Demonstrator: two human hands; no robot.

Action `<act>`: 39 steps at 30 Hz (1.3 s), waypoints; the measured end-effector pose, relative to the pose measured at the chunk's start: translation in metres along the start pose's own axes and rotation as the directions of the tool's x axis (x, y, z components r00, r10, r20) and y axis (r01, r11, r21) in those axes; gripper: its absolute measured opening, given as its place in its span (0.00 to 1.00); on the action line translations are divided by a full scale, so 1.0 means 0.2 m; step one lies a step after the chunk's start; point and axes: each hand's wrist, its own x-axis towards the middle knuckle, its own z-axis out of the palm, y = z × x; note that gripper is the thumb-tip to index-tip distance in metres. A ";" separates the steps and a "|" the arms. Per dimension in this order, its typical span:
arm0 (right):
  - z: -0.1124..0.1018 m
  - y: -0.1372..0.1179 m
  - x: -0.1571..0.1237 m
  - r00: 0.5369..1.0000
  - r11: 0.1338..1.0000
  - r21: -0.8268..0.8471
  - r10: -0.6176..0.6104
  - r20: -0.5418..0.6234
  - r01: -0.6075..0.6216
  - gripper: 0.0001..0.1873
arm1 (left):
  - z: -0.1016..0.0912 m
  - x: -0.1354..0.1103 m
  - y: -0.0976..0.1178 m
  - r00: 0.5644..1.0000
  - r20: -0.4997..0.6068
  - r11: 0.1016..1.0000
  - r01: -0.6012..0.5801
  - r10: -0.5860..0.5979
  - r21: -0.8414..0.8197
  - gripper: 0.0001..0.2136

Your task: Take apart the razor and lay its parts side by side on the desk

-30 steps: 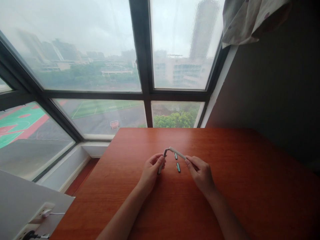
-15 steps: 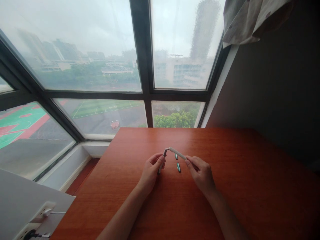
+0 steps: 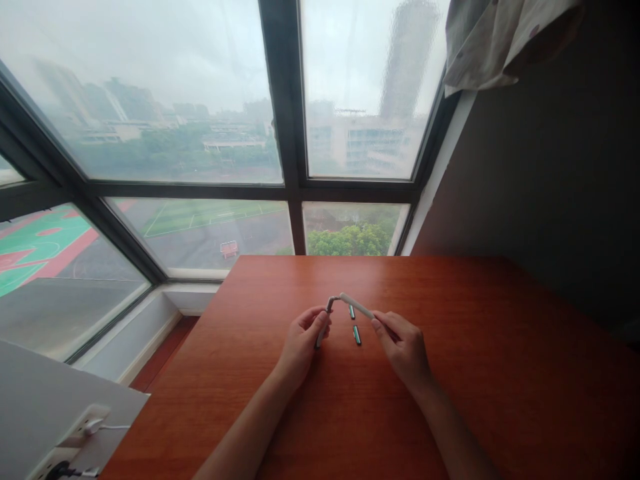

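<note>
A metal-necked handle (image 3: 329, 305) leans near a slanting pale rod (image 3: 357, 306).

Left of the nearer dark, teal-striped oblong piece (image 3: 357, 335), the left hand (image 3: 304, 341) and its slim pale handle with bent silvery neck (image 3: 320, 338) bar the way; right of it, the right hand (image 3: 406, 345) does. Just beyond it lies a second dark, teal-striped oblong (image 3: 352, 313), its far end overlapped by a slim pale rod (image 3: 357, 307). The red-brown wooden surface (image 3: 356, 410) is open on its near side.
</note>
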 end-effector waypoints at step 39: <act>0.00 -0.01 0.00 1.000 1.000 0.022 0.000 0.016 0.000 0.13 | 0.01 -0.01 0.01 0.999 0.021 0.999 0.028 -0.027 -0.045 0.17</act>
